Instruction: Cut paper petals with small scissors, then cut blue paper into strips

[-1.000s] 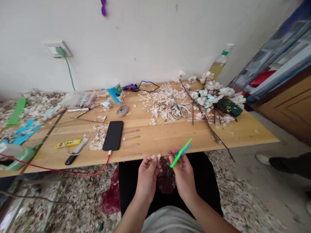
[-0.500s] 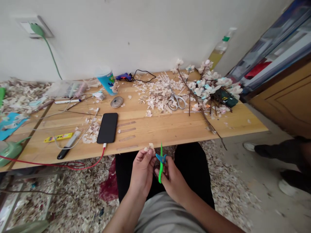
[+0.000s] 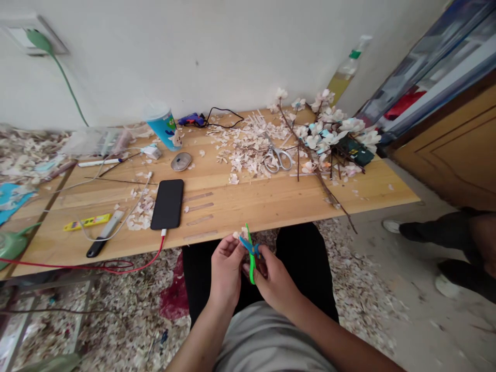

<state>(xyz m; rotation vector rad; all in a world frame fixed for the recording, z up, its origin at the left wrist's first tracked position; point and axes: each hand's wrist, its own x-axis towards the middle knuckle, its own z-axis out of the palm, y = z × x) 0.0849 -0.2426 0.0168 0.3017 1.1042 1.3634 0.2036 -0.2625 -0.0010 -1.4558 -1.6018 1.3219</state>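
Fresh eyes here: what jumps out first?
First, the green-and-blue scissors in the right hand, open beside a pale scrap pinched by the left hand. Then the white-blossomed branches near the right end of the table, and pale shavings strewn across the floor.

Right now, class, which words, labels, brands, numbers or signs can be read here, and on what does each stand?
No text reads clearly.
Tapered blue cup: small lettering, too blurred to read.
Slim yellow object: dark marks, too small to read.
Dark green object: tiny pale marks, too small to tell whether they are letters.
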